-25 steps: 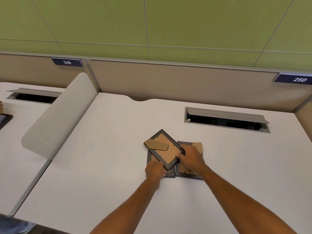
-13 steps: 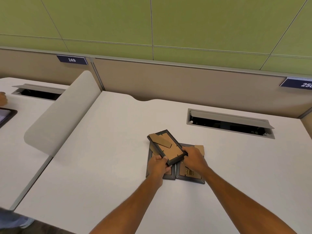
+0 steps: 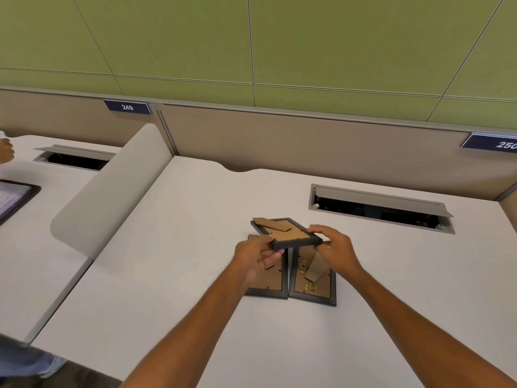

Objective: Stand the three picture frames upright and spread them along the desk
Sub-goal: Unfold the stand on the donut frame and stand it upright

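I hold a small dark picture frame [image 3: 288, 233] above the desk, nearly flat, its brown cardboard back and easel leg facing up. My left hand [image 3: 257, 256] grips its near left corner and my right hand [image 3: 333, 247] grips its right edge. Under it two more dark frames lie face down side by side on the white desk [image 3: 173, 270]: the left frame [image 3: 271, 284], partly hidden by my left hand, and the right frame [image 3: 314, 284], whose cardboard leg sticks up a little.
An open cable slot [image 3: 380, 208] is set into the desk at the back right. A curved grey divider [image 3: 109, 189] bounds the desk on the left. Beyond it another person's hand [image 3: 5, 149] and a dark tablet [image 3: 14, 197] are on the neighbouring desk.
The top frame has come up off the two lower frames, held by both hands, and tilted flatter. The lower frames have stayed in place.
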Available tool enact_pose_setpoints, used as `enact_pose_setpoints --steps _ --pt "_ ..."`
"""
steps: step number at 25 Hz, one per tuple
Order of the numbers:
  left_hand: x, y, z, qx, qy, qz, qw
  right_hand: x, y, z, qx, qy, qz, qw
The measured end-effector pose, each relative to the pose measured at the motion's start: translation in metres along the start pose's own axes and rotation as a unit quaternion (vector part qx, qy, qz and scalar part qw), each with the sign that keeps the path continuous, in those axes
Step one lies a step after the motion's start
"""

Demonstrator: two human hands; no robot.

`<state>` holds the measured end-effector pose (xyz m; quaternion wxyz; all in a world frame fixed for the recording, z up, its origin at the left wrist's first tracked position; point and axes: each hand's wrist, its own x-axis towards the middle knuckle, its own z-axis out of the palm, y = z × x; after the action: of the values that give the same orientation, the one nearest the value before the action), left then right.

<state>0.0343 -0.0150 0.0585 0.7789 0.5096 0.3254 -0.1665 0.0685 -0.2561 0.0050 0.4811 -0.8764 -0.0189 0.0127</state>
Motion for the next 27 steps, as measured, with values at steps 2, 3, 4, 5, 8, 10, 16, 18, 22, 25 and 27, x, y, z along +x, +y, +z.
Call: enact_pose_setpoints --steps 2,3,4,5,8,10,16,18,22,25,27 --pt "-0.009 0.016 0.001 -0.031 -0.035 -0.017 0.999 0.003 -0.012 -0.012 0.022 -0.013 -0.014 1.0" --pt "-0.014 0.023 0.002 -0.044 -0.049 -0.026 0.997 0.005 -0.019 -0.017 0.035 -0.023 -0.023 0.999" --pt "-0.017 0.028 0.004 -0.057 -0.059 -0.034 0.996 0.007 -0.025 -0.022 0.049 -0.032 -0.031 0.998" --pt "-0.019 0.032 0.006 -0.063 -0.063 -0.041 0.995 0.008 -0.031 -0.025 0.06 -0.039 -0.04 0.997" --pt "-0.02 0.039 0.013 -0.042 -0.049 -0.046 0.997 0.007 -0.046 -0.032 0.105 -0.048 -0.033 0.993" --pt "-0.022 0.039 0.017 -0.023 -0.028 -0.032 0.999 0.006 -0.054 -0.035 0.133 -0.056 -0.017 0.989" --pt "-0.039 0.029 0.02 0.144 0.045 0.015 0.988 0.0 -0.062 -0.044 0.172 -0.084 -0.015 0.982" --pt "-0.047 0.02 0.019 0.194 0.045 0.036 0.979 -0.002 -0.064 -0.043 0.182 -0.097 -0.007 0.979" --pt "-0.044 0.007 0.008 0.195 0.005 0.018 0.981 -0.001 -0.063 -0.03 0.179 -0.125 -0.007 0.976" --pt "-0.036 0.01 -0.005 0.155 0.001 0.026 0.988 0.004 -0.067 -0.015 0.174 -0.136 -0.001 0.975" --pt "-0.03 0.017 -0.014 0.145 0.006 0.046 0.988 0.009 -0.072 -0.003 0.173 -0.149 -0.001 0.974"
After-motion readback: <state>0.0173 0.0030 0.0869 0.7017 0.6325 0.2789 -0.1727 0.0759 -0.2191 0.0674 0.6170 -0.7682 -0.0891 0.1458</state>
